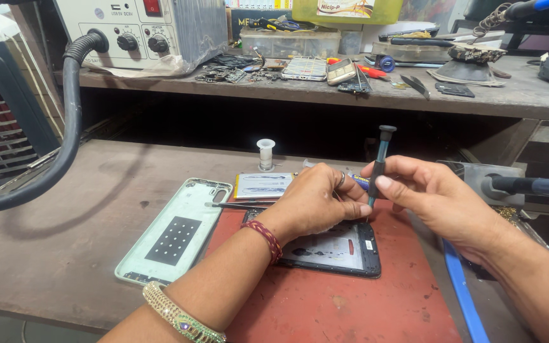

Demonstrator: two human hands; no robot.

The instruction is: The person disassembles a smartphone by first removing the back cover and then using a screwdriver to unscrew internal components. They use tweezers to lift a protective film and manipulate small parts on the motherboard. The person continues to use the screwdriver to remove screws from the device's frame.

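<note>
Head view: right hand [436, 203] fingers pinch the precision screwdriver [379, 166] upright, tip down for the screws; left hand [316, 202], fingers curled, steadies the opened phone [338, 251] on the red mat [351, 305].

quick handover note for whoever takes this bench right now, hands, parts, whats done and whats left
Right hand: holds a slim screwdriver upright, tip down at the opened phone.
Left hand: rests on the phone's upper edge, steadying it, fingers by the tip.
Parts: phone on the red mat; pale green back cover off, lying inside-up to its left; tweezers and a flat battery-like part just behind.
Done: back cover removed.
Left: screw work on the phone; which screws are out, cannot tell.
</note>
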